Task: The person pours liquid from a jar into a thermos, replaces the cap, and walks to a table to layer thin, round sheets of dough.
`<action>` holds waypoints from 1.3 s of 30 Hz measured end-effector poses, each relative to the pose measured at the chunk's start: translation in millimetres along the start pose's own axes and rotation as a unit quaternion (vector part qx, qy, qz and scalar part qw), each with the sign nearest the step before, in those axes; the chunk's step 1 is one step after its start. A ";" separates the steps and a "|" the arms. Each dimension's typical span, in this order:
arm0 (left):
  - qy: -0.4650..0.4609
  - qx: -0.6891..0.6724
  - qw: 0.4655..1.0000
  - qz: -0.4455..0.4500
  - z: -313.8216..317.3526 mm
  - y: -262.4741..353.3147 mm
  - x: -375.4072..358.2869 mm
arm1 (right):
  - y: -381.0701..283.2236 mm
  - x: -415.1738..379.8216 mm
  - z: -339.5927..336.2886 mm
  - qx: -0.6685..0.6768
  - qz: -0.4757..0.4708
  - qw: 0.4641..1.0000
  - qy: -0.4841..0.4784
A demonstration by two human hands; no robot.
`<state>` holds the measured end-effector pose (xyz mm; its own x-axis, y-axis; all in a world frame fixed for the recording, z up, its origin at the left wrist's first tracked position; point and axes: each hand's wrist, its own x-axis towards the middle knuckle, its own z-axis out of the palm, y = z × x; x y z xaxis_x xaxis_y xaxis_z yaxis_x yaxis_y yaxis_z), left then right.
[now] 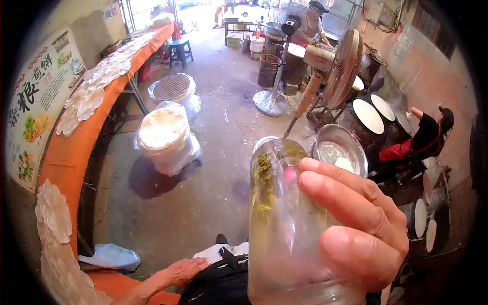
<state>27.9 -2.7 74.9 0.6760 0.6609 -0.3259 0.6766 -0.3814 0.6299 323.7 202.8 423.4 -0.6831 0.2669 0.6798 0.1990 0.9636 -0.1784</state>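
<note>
Fingers (351, 188) of my right hand (363, 229) are wrapping tight around a glass jar (284, 229), raised close to the lens.

Working outward: thumb and fingers are pinching the jar wall, holding it tilted, mouth away from me; greenish leaves are floating in pale liquid inside. I am judging this as a lift or drinking step; the next move is calling for a steady grip and a controlled tilt, since the glass looks slick. My left hand (185, 271) is resting flat, fingers together, beside a black bag (218, 284) on my lap. Beyond, a wrapped stack of flat rounds (163, 136) is sitting on the concrete floor, an orange counter (68, 152) is curving along the left, a standing fan (335, 66) and metal bowl (339, 150) are crowding the right, near a seated person in red (424, 140).
</note>
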 end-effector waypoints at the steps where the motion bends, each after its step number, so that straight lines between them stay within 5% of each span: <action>1: -0.003 0.015 1.000 -0.004 5.9 -1.8 -0.8 | -2.5 0.0 3.6 -0.013 0.000 1.000 0.023; 6: 0.015 0.004 1.000 -0.005 3.5 0.9 -2.8 | -16.9 6.9 37.2 -0.095 0.014 0.978 0.186; 16: 0.014 -0.010 1.000 0.010 7.3 -6.4 0.8 | -10.4 9.7 -8.0 -0.048 -0.051 0.997 0.042; 28: 0.058 -0.030 0.997 0.047 25.9 -21.0 -5.4 | -37.1 17.1 -10.7 -0.101 -0.011 0.994 0.033; 31: 0.054 -0.036 0.997 0.042 23.9 -20.2 -5.4 | -8.0 18.7 -11.6 -0.060 -0.148 0.986 0.053; 39: 0.043 -0.032 0.998 0.028 16.0 -20.5 -2.6 | -12.0 16.0 -7.8 -0.022 -0.082 0.996 0.029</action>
<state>17.0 -7.0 51.6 0.6822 0.6944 -0.2287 0.6170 -0.3790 0.6897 315.9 195.5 442.0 -0.6673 0.1032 0.7376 0.1187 0.9924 -0.0316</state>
